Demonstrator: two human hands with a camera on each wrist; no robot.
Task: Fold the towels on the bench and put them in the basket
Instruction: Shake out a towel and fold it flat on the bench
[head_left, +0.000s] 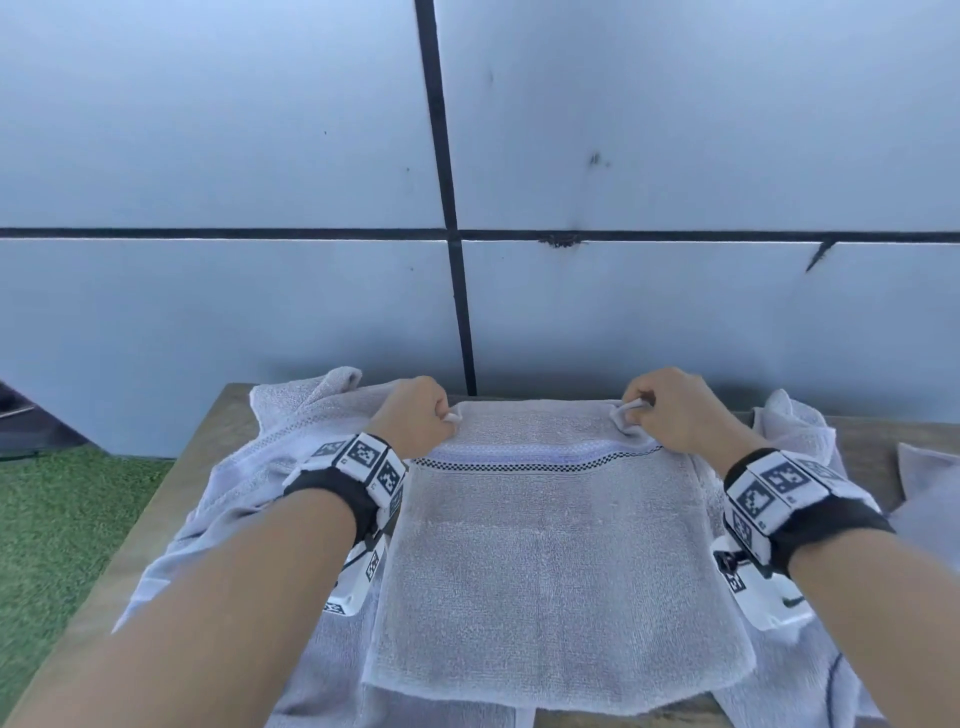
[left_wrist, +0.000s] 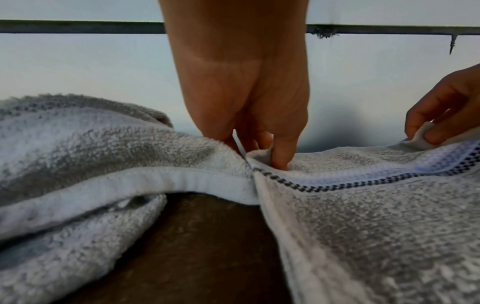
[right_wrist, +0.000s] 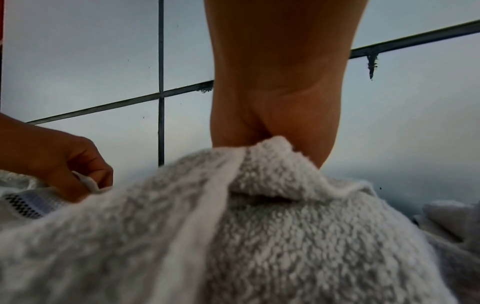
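Note:
A white towel (head_left: 550, 561) with a woven band and a dark checked stripe lies flat across the wooden bench (head_left: 208, 431), on top of other towels. My left hand (head_left: 415, 415) pinches its far left corner, and my right hand (head_left: 670, 410) pinches its far right corner. In the left wrist view the left hand (left_wrist: 262, 152) pinches the towel (left_wrist: 363, 226) corner at the stripe's end. The right wrist view shows the right hand (right_wrist: 270, 131) gripping a bunched corner of the towel (right_wrist: 233, 236). No basket is in view.
More white towels (head_left: 291, 426) lie crumpled under and to the left, and another towel heap (head_left: 800, 426) at the right. A pale tiled wall (head_left: 675, 156) rises just behind the bench. Green turf (head_left: 62, 519) covers the floor on the left.

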